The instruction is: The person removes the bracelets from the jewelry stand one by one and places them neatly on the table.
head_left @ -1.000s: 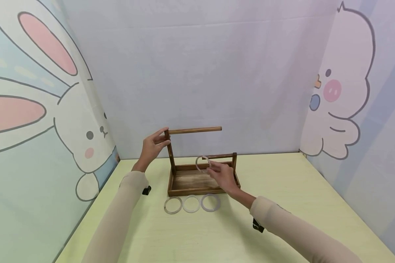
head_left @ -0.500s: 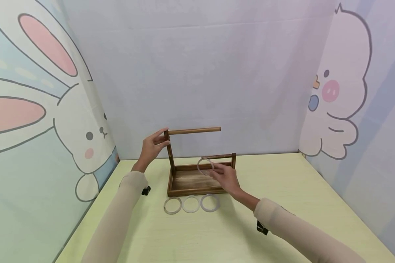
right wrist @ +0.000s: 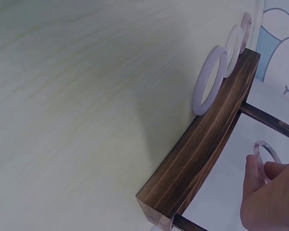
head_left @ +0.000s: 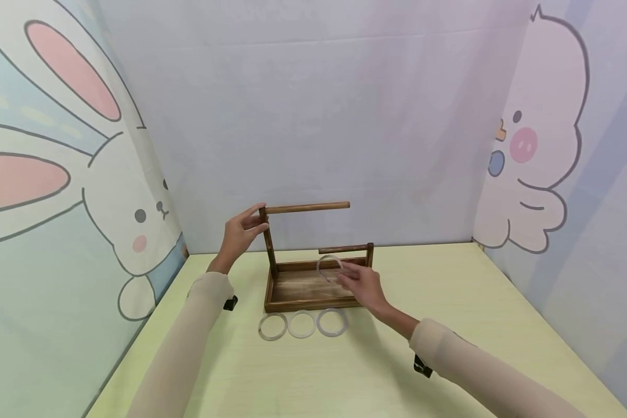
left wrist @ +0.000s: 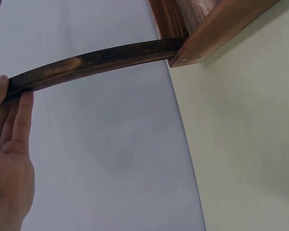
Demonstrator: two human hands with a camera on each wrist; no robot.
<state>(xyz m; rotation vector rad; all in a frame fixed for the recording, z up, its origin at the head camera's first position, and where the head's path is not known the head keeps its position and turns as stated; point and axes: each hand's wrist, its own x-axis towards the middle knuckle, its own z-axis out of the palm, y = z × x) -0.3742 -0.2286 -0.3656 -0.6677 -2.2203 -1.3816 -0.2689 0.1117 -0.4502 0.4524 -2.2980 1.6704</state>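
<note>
My left hand (head_left: 237,235) grips the top of the tall post (head_left: 270,249) of a dark wooden display rack, thumb on one side and fingers on the other, as the left wrist view (left wrist: 86,61) also shows. From this post a long upper bar (head_left: 308,207) runs right to a free end. My right hand (head_left: 364,284) pinches a pale translucent bangle (head_left: 319,268) between thumb and fingers. It hangs over the rack's tray (head_left: 313,304), close in front of and below the free left end of the lower bar (head_left: 345,249).
Three more bangles lie in a row on the table before the tray: a greyish one (head_left: 260,330), a whitish one (head_left: 302,337) and a lilac one (head_left: 332,335). Behind the pale yellow table (head_left: 449,313) rises a plain backdrop (head_left: 313,128), with cartoon-printed panels at both sides.
My right hand has shifted a little right and down with its bangle, baring the lower bar's free end. The left hand keeps its grip on the post.
</note>
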